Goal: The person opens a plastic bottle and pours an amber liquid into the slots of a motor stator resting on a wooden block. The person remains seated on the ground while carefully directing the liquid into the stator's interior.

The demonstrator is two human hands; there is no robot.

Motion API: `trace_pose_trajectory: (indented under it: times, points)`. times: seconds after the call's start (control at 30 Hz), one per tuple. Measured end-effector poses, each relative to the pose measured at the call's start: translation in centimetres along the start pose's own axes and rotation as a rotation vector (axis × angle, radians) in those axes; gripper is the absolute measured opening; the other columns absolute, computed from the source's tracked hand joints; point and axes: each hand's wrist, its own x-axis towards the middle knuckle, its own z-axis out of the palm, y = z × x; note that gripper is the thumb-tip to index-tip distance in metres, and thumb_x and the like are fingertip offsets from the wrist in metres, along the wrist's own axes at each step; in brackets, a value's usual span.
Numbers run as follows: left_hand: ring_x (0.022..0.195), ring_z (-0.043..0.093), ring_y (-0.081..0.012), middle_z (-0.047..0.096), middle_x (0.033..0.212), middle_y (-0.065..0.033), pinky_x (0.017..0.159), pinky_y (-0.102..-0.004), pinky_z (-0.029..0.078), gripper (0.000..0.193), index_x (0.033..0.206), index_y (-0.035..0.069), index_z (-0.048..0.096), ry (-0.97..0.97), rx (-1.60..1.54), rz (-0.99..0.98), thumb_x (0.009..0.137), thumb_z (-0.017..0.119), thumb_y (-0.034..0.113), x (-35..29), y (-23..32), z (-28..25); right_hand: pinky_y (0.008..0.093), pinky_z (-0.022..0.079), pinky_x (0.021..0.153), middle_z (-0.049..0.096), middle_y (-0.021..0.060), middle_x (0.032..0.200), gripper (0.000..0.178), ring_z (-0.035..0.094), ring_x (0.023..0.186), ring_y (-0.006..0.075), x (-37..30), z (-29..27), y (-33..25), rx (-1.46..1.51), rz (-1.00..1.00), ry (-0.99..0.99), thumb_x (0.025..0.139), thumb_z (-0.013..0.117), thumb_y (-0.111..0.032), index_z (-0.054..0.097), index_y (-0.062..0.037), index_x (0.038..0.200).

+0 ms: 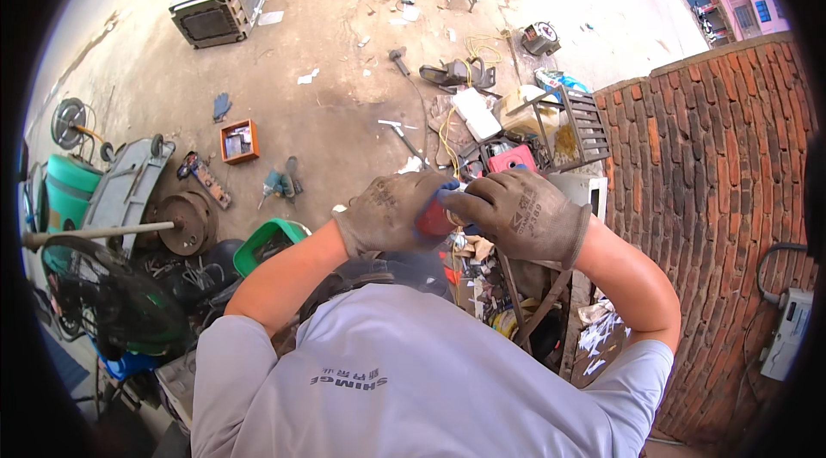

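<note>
Both my hands wear dirty grey-brown work gloves and meet in front of my chest. My left hand (pixel 387 210) is wrapped round a red and blue cylinder-shaped container (pixel 434 221), mostly covered by the fingers. At its right end, the bent fingers of my right hand (pixel 523 215) pinch something pale that I cannot make out, perhaps the container's top. Just beyond the hands sits a pink-red machine part (pixel 511 159) among clutter.
A brick wall (pixel 714 200) rises on my right. Ahead lie an angle grinder (pixel 456 73), a slatted metal frame (pixel 581 127) and yellow cord. To the left are a cordless drill (pixel 280 183), an orange box (pixel 239 141), a green bin (pixel 262 243) and a fan (pixel 112 295).
</note>
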Motion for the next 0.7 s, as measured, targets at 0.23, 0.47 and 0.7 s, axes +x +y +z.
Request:
trace_pose_trajectory:
  times: [0.23,0.47,0.7]
  points:
    - [0.103,0.073,-0.0372,0.073,0.116,-0.0164,0.09,-0.0482,0.059,0.064,0.132,0.006,0.061,0.053,0.04,-0.094,0.077,0.088,0.026,5.0,-7.5,-8.6,0.0465,0.06,0.067,0.074,0.021,0.082,0.047,0.078,0.078,0.0343,13.1,-5.5,6.2,0.021,0.329,-0.21,0.099,0.068,-0.046,0.078,-0.0011,0.093]
    - [0.104,0.073,-0.0375,0.072,0.121,-0.0157,0.092,-0.046,0.059,0.075,0.136,0.009,0.061,-0.015,-0.047,-0.154,0.071,0.093,0.028,12.3,-20.1,-16.3,0.0458,0.059,0.075,0.075,0.0179,0.1,0.039,0.077,0.091,0.0313,23.4,-7.3,17.2,0.048,0.224,0.057,0.094,0.071,-0.036,0.07,-0.0046,0.117]
    - [0.11,0.073,-0.0343,0.071,0.128,-0.0136,0.097,-0.0451,0.059,0.079,0.139,0.009,0.062,0.055,0.013,0.035,0.069,0.097,0.024,24.9,-32.3,-23.1,0.0458,0.06,0.074,0.07,0.0155,0.101,0.045,0.073,0.095,0.0343,32.0,-9.7,33.8,-0.047,-0.033,-0.058,0.094,0.071,-0.027,0.06,-0.0022,0.131]
